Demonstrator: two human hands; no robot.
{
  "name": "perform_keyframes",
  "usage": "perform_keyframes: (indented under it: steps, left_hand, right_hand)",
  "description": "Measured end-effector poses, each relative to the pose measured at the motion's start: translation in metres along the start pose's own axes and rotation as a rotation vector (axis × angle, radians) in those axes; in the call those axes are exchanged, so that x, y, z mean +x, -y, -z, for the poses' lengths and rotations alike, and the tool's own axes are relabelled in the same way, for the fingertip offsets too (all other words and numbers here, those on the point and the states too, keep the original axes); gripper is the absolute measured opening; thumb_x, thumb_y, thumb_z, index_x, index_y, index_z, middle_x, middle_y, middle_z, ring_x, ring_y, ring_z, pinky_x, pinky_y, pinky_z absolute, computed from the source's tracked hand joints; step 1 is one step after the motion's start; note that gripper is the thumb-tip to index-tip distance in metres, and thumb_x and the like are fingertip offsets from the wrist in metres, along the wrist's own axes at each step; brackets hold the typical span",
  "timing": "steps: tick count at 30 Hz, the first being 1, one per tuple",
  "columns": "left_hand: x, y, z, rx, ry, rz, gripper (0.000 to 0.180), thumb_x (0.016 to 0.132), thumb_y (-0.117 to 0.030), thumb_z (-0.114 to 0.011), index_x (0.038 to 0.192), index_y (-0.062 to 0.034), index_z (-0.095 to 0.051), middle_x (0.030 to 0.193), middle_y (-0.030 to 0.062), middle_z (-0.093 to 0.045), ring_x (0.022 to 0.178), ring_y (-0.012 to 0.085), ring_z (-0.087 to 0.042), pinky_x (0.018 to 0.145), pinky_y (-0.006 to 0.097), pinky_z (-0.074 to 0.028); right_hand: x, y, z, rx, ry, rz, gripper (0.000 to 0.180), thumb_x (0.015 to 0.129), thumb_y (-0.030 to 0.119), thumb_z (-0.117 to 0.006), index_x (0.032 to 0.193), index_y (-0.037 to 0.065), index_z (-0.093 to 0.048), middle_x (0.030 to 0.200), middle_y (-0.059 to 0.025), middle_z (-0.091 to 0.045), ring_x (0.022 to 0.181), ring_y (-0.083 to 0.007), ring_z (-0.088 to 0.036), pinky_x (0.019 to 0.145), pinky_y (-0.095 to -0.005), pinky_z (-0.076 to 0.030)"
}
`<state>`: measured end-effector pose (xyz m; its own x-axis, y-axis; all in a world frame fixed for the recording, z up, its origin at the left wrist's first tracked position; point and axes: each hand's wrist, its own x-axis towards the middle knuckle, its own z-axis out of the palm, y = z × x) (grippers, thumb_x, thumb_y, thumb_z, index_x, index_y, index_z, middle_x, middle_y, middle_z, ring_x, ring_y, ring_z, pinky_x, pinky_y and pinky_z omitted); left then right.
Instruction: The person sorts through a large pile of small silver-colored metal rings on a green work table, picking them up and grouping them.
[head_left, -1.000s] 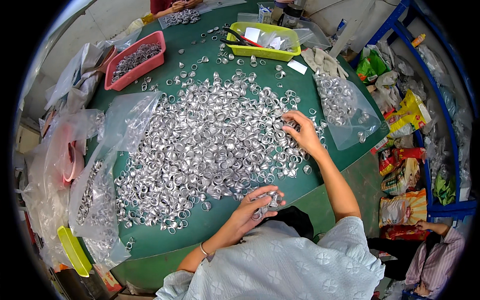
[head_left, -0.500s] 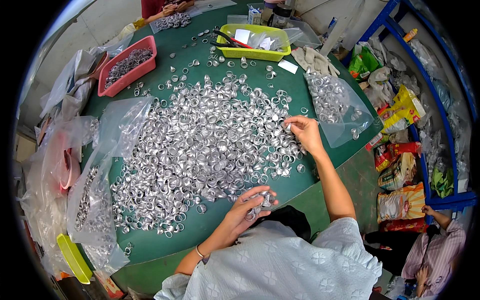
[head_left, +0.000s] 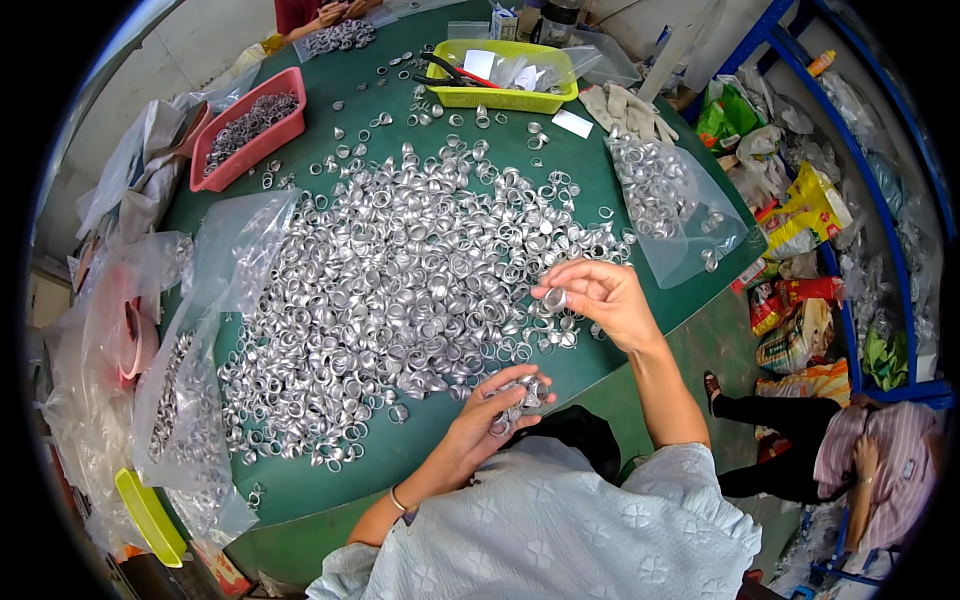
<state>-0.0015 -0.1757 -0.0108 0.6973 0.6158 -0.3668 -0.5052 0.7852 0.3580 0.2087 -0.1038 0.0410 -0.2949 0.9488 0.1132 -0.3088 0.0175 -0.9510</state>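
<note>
A broad heap of silver metal rings (head_left: 390, 270) is spread over the green table (head_left: 570, 375). My right hand (head_left: 615, 305) is above the heap's right edge, its thumb and fingers pinching one silver ring (head_left: 555, 298). Close to the table's front edge, my left hand (head_left: 474, 420) is curled around several silver rings (head_left: 522, 398), cupped in its palm and fingers. A clear plastic bag (head_left: 680, 245) with more rings lies to the right of my right hand.
At the back are a pink basket of rings (head_left: 285, 145), a yellow-green basket (head_left: 500, 98) with pliers (head_left: 445, 72), and work gloves (head_left: 630, 112). Plastic bags (head_left: 185, 400) line the left edge. Another person's hands (head_left: 335, 14) are at the far end; someone in stripes (head_left: 880, 450) is at right.
My right hand has drawn back from the heap, down and leftward, with a ring in its fingertips. My left hand stays almost in place. The person at right has shifted.
</note>
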Motion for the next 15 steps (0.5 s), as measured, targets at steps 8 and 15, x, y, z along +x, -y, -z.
perform_keyframes:
  steps: [8,15]
  left_hand:
    - [0.000,0.002,0.001,0.018,-0.024,-0.010,0.037,0.087,-0.012,-0.056,0.122,-0.0047,-0.049,0.115,0.0155,-0.054,0.104,0.0271,-0.057,0.074,0.030,-0.054]
    - [0.000,0.002,0.001,0.012,-0.034,-0.002,0.036,0.087,-0.011,-0.055,0.122,-0.0047,-0.049,0.116,0.0156,-0.053,0.105,0.0278,-0.056,0.074,0.030,-0.054]
  right_hand:
    - [-0.008,0.016,-0.020,-0.068,0.045,0.103,0.025,0.078,-0.017,-0.050,0.099,-0.007,-0.059,0.105,-0.0149,-0.057,0.103,-0.0266,-0.058,0.091,-0.0356,-0.046]
    - [-0.012,0.012,-0.021,-0.249,-0.011,0.169,0.024,0.077,-0.015,-0.053,0.098,-0.006,-0.061,0.105,-0.0134,-0.057,0.100,-0.0234,-0.060,0.084,-0.0304,-0.051]
